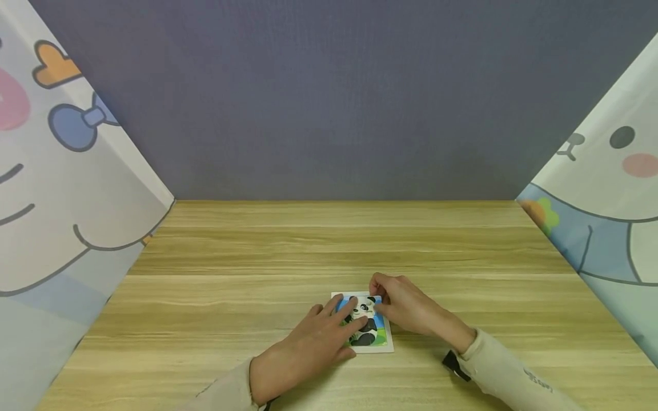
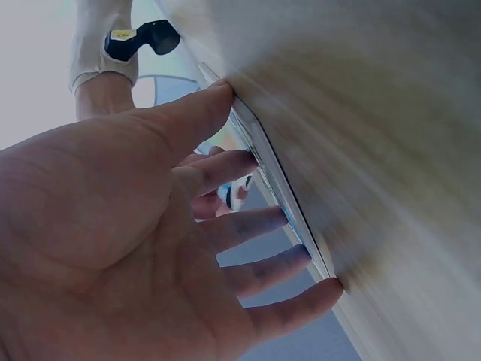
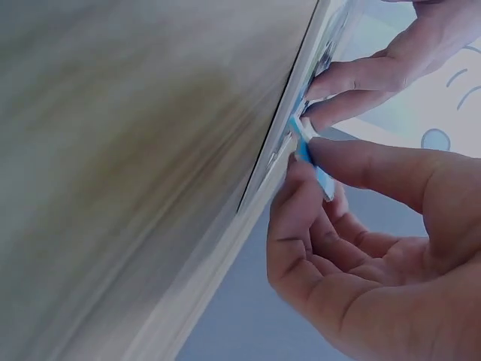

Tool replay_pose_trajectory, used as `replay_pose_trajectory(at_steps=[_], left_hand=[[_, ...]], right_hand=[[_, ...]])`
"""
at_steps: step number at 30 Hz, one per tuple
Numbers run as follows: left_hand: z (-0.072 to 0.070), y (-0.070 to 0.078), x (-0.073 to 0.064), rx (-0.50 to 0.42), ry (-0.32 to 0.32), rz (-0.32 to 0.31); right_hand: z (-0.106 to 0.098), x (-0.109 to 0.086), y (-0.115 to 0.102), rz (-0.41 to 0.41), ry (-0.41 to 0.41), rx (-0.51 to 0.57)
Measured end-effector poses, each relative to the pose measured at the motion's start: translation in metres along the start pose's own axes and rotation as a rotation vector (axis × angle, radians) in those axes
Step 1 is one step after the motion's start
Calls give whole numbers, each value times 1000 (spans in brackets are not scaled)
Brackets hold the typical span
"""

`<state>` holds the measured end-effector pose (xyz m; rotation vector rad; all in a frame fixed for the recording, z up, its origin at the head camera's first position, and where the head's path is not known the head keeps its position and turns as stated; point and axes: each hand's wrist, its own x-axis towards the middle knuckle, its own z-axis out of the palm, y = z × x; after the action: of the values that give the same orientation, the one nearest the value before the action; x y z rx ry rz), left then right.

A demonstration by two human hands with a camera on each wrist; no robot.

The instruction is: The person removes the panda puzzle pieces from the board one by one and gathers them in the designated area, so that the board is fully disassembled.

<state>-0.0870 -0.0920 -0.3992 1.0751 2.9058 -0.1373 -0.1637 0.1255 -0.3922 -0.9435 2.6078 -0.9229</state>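
Note:
A small white-bordered puzzle board (image 1: pixel 377 349) with a panda picture lies flat on the table. My left hand (image 1: pixel 313 342) is spread over its left side, and in the left wrist view the thumb (image 2: pixel 203 113) and fingertips rest along the board's edge. At the upper right corner, my right hand (image 1: pixel 408 305) pinches a thin blue and white puzzle piece (image 3: pixel 325 183) between thumb and curled index finger. The piece stands tilted, its lower end right at the board's surface. Part of the picture is hidden under the left fingers.
The wood-grain table (image 1: pixel 247 251) reaches back to a dark grey panel (image 1: pixel 339 103). Cartoon-printed sheets (image 1: pixel 103 194) flank both sides. A black wrist strap piece (image 1: pixel 455 365) hangs below the right sleeve (image 1: pixel 504 368).

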Motion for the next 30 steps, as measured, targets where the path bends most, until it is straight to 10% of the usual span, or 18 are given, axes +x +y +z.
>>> replay_pose_trajectory(at_steps=[30], left_hand=[[0,-18,7,-97,-32,-55]], right_hand=[[-23,-1,21,19,136,-11]])
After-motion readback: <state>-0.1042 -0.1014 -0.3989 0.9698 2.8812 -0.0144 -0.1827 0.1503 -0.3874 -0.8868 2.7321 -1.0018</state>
